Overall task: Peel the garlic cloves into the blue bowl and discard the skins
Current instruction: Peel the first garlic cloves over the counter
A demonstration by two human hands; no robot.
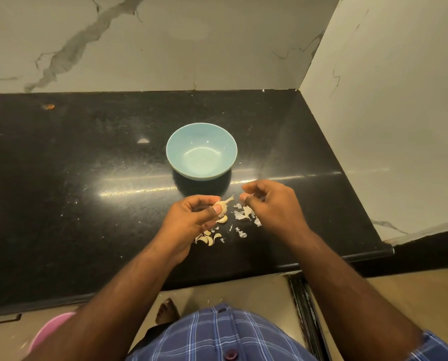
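An empty light blue bowl [201, 151] stands on the black counter [87, 178]. Just in front of it my left hand [191, 217] grips a partly peeled garlic head [222, 205] between thumb and fingers. My right hand [269, 204] hovers to its right with fingers curled, pinching a small scrap of papery skin [245, 197]. Loose white skins [245, 216] lie under and beside the right hand. Several separated cloves [208, 239] lie on the counter below my left hand, and one more clove [222, 219] rests just under the garlic head.
Marble-patterned walls close off the counter at the back and at the right [387, 126]. The counter's front edge [217, 280] runs close to my body. A pink object [48, 332] shows on the floor at lower left, and a bare foot [166, 310] stands below the edge.
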